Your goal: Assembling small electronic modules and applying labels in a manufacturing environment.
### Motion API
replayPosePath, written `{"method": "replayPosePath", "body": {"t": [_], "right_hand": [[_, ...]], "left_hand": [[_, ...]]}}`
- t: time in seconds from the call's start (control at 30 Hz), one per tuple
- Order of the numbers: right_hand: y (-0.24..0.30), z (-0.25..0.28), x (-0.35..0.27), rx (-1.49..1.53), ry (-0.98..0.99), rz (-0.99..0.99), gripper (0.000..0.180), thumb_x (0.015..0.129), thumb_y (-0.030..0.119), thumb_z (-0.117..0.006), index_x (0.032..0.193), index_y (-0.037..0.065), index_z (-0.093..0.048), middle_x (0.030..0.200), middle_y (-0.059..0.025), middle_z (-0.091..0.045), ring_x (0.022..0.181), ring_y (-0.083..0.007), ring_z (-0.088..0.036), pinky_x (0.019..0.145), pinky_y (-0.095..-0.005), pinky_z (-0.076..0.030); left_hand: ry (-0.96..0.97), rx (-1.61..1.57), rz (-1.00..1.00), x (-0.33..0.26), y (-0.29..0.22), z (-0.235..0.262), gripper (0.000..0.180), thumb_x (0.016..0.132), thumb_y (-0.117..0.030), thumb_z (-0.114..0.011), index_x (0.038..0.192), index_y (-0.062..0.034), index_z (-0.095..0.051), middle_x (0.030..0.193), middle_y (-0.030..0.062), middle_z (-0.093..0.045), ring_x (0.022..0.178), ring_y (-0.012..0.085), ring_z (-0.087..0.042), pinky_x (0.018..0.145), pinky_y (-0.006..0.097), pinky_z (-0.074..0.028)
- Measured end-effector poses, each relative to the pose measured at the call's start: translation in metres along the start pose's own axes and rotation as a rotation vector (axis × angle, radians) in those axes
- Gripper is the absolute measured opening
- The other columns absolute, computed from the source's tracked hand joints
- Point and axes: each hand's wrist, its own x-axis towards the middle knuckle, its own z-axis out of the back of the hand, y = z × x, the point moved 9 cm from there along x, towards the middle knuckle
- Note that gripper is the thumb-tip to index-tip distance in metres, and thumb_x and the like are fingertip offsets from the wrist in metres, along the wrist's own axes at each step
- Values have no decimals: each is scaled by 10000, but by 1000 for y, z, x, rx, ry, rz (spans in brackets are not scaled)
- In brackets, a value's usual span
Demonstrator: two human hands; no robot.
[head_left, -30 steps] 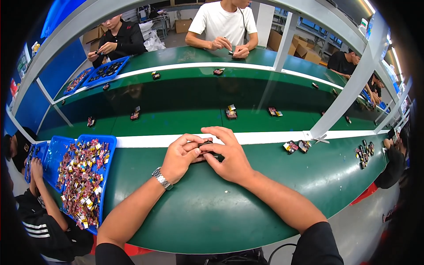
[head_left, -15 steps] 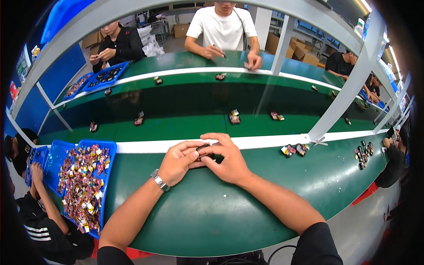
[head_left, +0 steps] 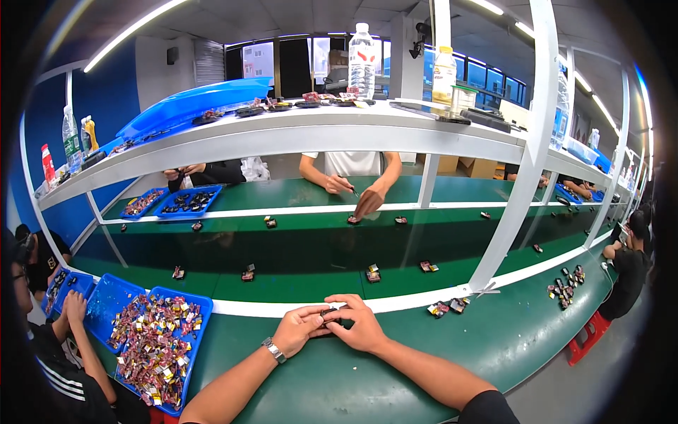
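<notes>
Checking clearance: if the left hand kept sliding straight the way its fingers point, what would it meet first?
The left hand points right, so it meets the small dark part held between both hands, then the right hand just beyond.

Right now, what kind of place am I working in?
Most likely a small-parts assembly line in a factory. A long green conveyor bench carries small dark parts, blue trays hold heaps of components, and both hands, left hand and right hand, work one small dark piece.

Bright ceiling strip lights (head_left: 487,6) glare overhead; fisheye bends straight edges, dark vignette rims the sharp centre.
</notes>
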Motion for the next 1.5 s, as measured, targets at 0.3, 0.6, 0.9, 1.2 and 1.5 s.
{"method": "replayPosePath", "body": {"t": [0.3,0.6,0.9,1.2,1.5], "right_hand": [[8,1,5,-25,11,20,182,773,70,-705,950,87,-740,1320,-82,-587,1226,-296,-488,958,-398,-456],[15,0,5,-25,35,50,264,749,45,-712,1012,72,-707,1381,-120,-538,1292,-346,-453,1071,-438,-389],[29,7,5,-198,-123,243,243,709,-55,-728,922,43,-660,1098,-108,-607,989,-274,-592,782,-343,-525],[30,3,5,-284,-131,222,209,725,-23,-725,912,27,-645,1022,-94,-587,892,-249,-598,685,-330,-539],[28,-1,4,-413,-150,215,214,724,-13,-729,913,21,-634,1001,-98,-585,835,-251,-616,679,-342,-548]], "left_hand": [[-17,-8,-29,-2,-3,-2,377,957,-106,-615,1270,86,-532,1178,202,-645,1080,266,-655,944,406,-564],[-31,5,-70,1,-8,0,336,989,-80,-553,1280,87,-531,1192,202,-637,1084,256,-655,933,363,-576],[-48,-27,-82,6,-7,7,341,989,-121,-566,1292,32,-527,1203,145,-636,1102,223,-640,965,401,-557],[-46,27,-48,6,-3,7,341,992,-153,-568,1277,28,-523,1193,134,-639,1108,223,-635,959,406,-560],[-62,44,-40,6,-6,3,324,998,-92,-528,1287,55,-506,1207,158,-626,1086,214,-647,945,376,-576]]}}
